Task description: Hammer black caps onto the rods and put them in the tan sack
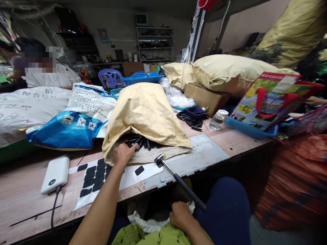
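Note:
My left hand [124, 152] reaches into the mouth of a tan woven sack [146, 109] that lies on the table. Its thumb touches slim black plastic-looking pieces [143, 143] spilling at the opening; the other fingers are largely hidden among them. Low over my lap, my right hand [181, 215] is curled closed beside white bag-like material [148, 223], and I cannot see what is in it. A small hammer [182, 185] rests its head on the table, with the dark handle jutting past the edge towards my right hand.
Black rounded patches [95, 175] on a white sheet and a white power bank [55, 174] with a cable lie on the left. A blue-white sack [74, 126], lidded jar [219, 119] and blue tray [250, 128] stand around. Another person [51, 76] sits far left.

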Available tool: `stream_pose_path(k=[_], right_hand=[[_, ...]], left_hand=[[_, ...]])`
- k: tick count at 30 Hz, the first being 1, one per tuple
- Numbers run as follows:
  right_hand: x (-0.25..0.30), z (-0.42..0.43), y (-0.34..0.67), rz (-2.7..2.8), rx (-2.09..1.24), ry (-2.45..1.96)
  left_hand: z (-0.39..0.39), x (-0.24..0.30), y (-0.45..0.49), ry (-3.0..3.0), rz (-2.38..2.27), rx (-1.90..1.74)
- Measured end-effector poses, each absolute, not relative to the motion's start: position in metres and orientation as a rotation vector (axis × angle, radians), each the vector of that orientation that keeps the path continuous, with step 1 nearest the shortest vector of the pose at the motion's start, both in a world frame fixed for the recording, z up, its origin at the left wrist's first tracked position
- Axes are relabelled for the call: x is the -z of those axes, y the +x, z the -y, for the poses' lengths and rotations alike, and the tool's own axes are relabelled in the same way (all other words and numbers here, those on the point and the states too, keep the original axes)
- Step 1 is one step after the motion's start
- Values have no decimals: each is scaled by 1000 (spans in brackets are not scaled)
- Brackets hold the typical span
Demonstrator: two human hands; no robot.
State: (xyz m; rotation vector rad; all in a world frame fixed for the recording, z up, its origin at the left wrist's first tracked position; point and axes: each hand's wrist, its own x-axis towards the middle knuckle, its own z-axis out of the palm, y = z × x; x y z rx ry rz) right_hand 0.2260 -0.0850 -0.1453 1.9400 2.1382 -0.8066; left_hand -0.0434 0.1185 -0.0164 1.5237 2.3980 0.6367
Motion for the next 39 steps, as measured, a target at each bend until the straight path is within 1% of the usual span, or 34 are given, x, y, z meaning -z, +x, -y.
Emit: stream_pose_path(k=[5, 11, 14, 17, 18, 19, 20, 22, 23, 24, 25, 29, 33, 36, 39], right_hand=[[147, 89, 225, -2140, 803, 1930], [141, 94, 225, -2177, 812, 1853], [112, 100, 219, -2377, 914, 1758], [64, 103, 216, -2821, 1096, 1630], [47, 101, 218, -2960, 1068, 1646], [32, 98, 221, -3047, 969, 1765], [20, 94, 226, -3087, 802, 1955], [7, 84, 238, -2970, 405, 2332], [5, 79, 243, -2855, 281, 2432], [7, 75, 248, -2757, 241, 2471], [11, 72, 253, -2675, 284, 2474], [34, 73, 265, -2534, 649, 2500], [50, 83, 277, -2441, 883, 2755], [48, 88, 281, -2445, 967, 2973], [34, 90, 273, -2608, 1124, 2938]], left_hand=[[-111, 24, -44, 1619, -2316, -674], [-83, 19, -37, 1705, -1841, -1074], [-67, 16, -19, 1740, -1652, -1112], [-59, 15, -5, 1795, -1625, -1109], [-58, 16, -2, 1831, -1633, -1103], [-57, 17, 0, 1872, -1640, -1091], [-57, 18, 1, 1910, -1646, -1074], [-58, 21, 3, 1961, -1648, -1040], [-58, 22, 3, 1972, -1640, -1028], [-58, 23, 4, 1979, -1628, -1019], [-58, 24, 4, 1982, -1612, -1012], [-56, 26, 4, 1973, -1598, -997], [-54, 26, 5, 1974, -1629, -974], [-52, 27, 13, 2009, -1586, -930], [-49, 29, 24, 2077, -1526, -837]])
